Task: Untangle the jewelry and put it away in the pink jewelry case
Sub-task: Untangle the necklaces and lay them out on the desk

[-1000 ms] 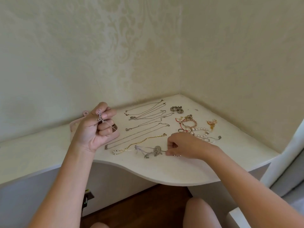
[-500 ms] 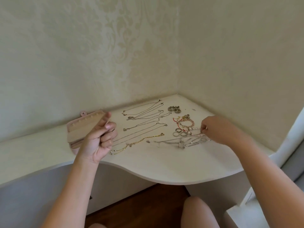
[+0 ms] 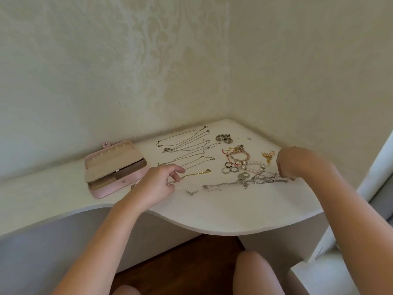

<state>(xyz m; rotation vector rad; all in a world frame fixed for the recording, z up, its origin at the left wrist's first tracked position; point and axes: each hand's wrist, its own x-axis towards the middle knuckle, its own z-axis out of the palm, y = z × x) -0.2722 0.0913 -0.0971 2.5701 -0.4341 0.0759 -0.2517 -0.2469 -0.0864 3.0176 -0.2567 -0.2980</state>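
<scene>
The pink jewelry case [image 3: 110, 189] lies open at the left of the white corner shelf [image 3: 212, 213], its beige insert showing. Several thin chains [image 3: 187, 145] lie in rows at the back. A gold chain [image 3: 197, 173] runs toward my left hand [image 3: 157, 184], whose fingertips pinch its near end. A tangled silver chain bundle [image 3: 244, 183] with an oval tag stretches to my right hand [image 3: 297, 162], which pinches its right end. A small silver piece [image 3: 191, 192] lies loose between the hands.
Beaded and pearl bracelets [image 3: 244, 160], rings [image 3: 229, 168], a dark stone bracelet [image 3: 223, 138] and gold earrings [image 3: 268, 156] sit at the right back. Two walls meet behind the shelf. My knees and a wooden floor are below its curved front edge.
My right hand dragged the silver tangle rightward across the shelf. My left hand came down from in front of the case to the gold chain's end, uncovering the open case.
</scene>
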